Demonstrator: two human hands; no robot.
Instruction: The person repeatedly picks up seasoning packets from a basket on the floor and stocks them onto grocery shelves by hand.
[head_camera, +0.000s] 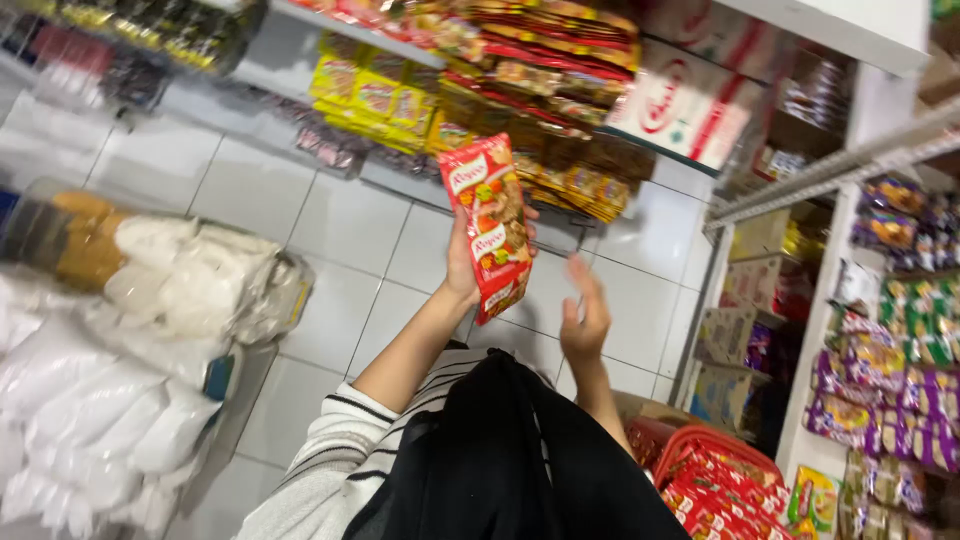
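Observation:
My left hand (462, 262) holds up a strip of red snack packets (492, 225) with biscuit pictures on them, gripping it from behind about halfway down. My right hand (585, 312) hovers just right of the strip's lower end, fingers apart and holding nothing. Both arms reach out over a striped sleeve and a black cloth (510, 450) at my chest. Behind the strip, a low shelf (400, 180) carries yellow and brown snack packs.
A red basket (715, 445) full of red packets sits at lower right. Racks of hanging sachets (900, 340) line the right side. Clear bags of white goods (120, 380) pile up on the left. White floor tiles run between them.

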